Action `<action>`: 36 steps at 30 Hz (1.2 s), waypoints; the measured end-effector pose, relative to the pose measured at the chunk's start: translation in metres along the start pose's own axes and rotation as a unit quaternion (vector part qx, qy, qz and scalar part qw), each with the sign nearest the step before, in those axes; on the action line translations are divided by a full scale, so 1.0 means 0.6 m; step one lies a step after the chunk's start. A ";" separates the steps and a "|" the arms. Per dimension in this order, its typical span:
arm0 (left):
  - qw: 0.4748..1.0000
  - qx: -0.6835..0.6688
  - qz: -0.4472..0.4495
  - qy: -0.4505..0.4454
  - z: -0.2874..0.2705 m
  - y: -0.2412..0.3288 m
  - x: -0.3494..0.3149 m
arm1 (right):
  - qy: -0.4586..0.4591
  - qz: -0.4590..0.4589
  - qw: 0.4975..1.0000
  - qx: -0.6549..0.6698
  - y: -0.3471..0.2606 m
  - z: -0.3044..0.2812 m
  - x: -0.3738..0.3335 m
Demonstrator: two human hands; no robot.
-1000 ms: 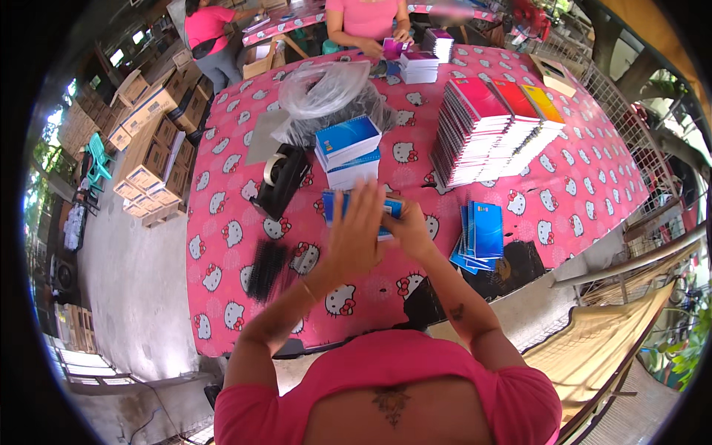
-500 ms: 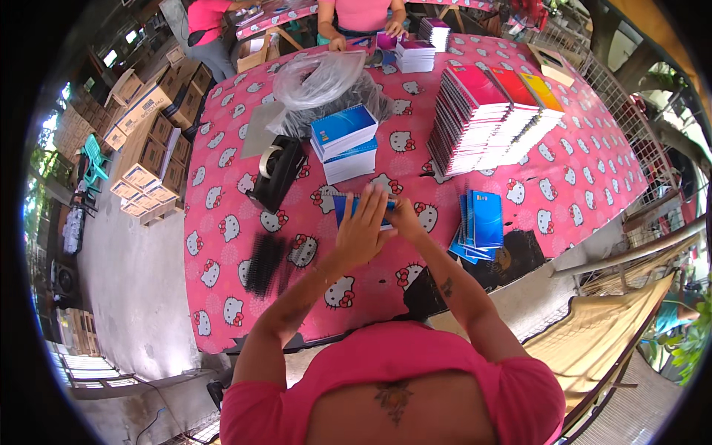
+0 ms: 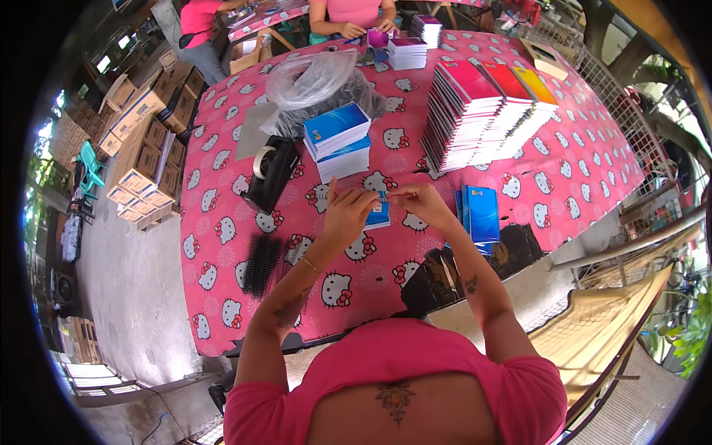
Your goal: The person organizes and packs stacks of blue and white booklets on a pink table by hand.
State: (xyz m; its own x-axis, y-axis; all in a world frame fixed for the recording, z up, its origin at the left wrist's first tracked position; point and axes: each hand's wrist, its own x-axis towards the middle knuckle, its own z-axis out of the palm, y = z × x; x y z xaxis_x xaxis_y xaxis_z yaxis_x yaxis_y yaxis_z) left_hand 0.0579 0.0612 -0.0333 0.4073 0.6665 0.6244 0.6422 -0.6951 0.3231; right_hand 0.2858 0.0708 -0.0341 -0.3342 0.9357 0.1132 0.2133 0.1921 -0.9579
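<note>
A small blue-covered notebook (image 3: 378, 216) lies in front of me, partly hidden by my fingers. My left hand (image 3: 348, 213) is closed on its upper left part. At its upper right edge my right hand (image 3: 424, 203) is pinched; what sits between those fingertips is too small to make out. Beyond my hands stands a stack of blue-covered pads (image 3: 337, 126). To the right, several blue notebooks (image 3: 482, 213) with dark spiral edges lie in a loose pile. A bunch of black spiral coils (image 3: 261, 265) rests left of my left forearm.
On the pink patterned table (image 3: 222, 256) stand a black tape dispenser (image 3: 273, 176), a clear plastic bag (image 3: 319, 85) and tall stacks of red and yellow spiral notebooks (image 3: 475, 119). Across the table a person (image 3: 352, 15) handles purple pads. Cardboard boxes (image 3: 144, 163) are piled at left.
My left hand has shifted from lying flat across the blue notebook to gripping its upper part. The right hand has moved slightly right, fingers pinched at the edge. The view has shifted a little.
</note>
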 end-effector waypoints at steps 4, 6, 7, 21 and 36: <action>1.000 -0.004 0.004 0.008 0.003 0.000 0.000 | -0.025 -0.051 0.998 -0.019 -0.006 0.002 0.012; 1.000 -0.011 -0.005 0.009 0.002 -0.006 -0.001 | -0.032 -0.090 0.994 -0.046 -0.013 0.009 0.019; 1.000 -0.003 0.004 0.001 0.000 -0.008 -0.002 | -0.025 -0.122 0.990 -0.061 -0.015 0.015 0.022; 0.996 0.020 0.009 0.081 -0.078 0.083 0.088 | 0.296 -0.062 0.932 0.199 -0.120 0.078 -0.032; 0.992 0.048 0.067 -0.099 0.008 -0.030 -0.105 | 0.009 -0.006 0.712 -0.703 -0.082 -0.172 -0.137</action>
State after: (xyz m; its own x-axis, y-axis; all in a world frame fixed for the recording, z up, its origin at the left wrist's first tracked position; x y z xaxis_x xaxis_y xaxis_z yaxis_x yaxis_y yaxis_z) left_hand 0.0234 0.0330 -0.0818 0.6061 0.6172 0.5017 0.6297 -0.7577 0.1714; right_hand 0.3976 0.0150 0.0307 -0.3342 0.9328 0.1352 0.9223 0.2941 0.2509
